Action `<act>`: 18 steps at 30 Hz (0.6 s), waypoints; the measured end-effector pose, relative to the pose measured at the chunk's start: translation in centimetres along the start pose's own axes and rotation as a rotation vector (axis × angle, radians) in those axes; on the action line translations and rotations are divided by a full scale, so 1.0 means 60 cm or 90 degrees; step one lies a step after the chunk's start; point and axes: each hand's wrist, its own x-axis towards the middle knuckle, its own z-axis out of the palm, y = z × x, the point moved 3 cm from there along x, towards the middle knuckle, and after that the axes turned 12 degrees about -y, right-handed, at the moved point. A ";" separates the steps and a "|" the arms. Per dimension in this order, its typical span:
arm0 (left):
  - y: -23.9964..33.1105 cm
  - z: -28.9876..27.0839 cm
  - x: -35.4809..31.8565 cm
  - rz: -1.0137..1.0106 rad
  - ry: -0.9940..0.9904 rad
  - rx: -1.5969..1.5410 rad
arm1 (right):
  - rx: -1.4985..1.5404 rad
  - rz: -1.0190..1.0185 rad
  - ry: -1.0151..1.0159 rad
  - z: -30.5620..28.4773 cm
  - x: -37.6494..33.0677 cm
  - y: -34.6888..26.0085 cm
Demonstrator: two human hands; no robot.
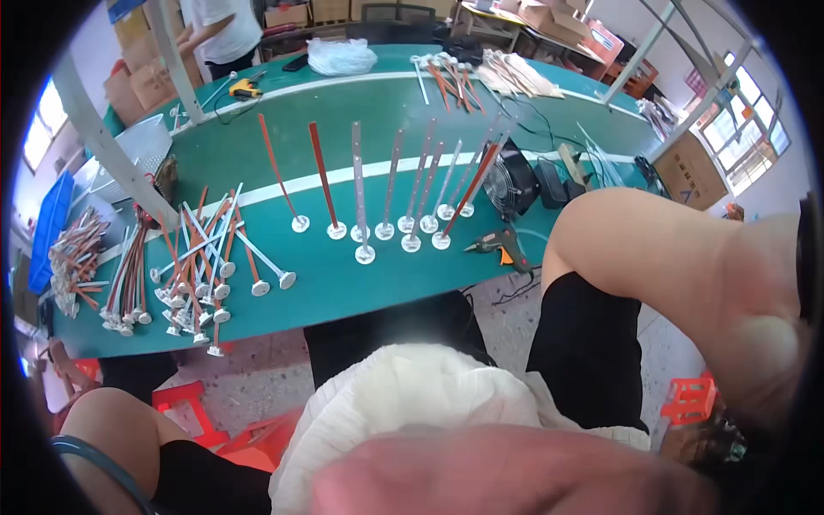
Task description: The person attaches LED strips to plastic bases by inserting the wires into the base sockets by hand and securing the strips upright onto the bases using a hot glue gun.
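Green desk point(360, 283) carried upright strips on round bases point(365, 254), seemingly light, stiff and tippable, best held low; neither hand's grip state was discernible.

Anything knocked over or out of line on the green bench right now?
Yes. Among the sticks standing on round white bases in a row, one stick lies flat in front, beside a crisscrossed loose pile. The glue gun sits close to the bench edge.
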 end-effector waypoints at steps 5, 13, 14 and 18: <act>-0.020 0.006 -0.006 -0.063 0.023 -0.030 | 0.044 0.038 -0.043 -0.013 -0.021 0.012; -0.004 0.032 0.023 -0.144 -0.029 0.000 | 0.142 0.025 -0.016 -0.035 -0.056 0.025; 0.008 0.036 0.033 -0.162 -0.038 0.001 | 0.161 0.030 -0.011 -0.040 -0.062 0.016; 0.012 0.028 0.050 -0.144 -0.093 0.013 | 0.157 0.002 0.038 -0.044 -0.062 0.015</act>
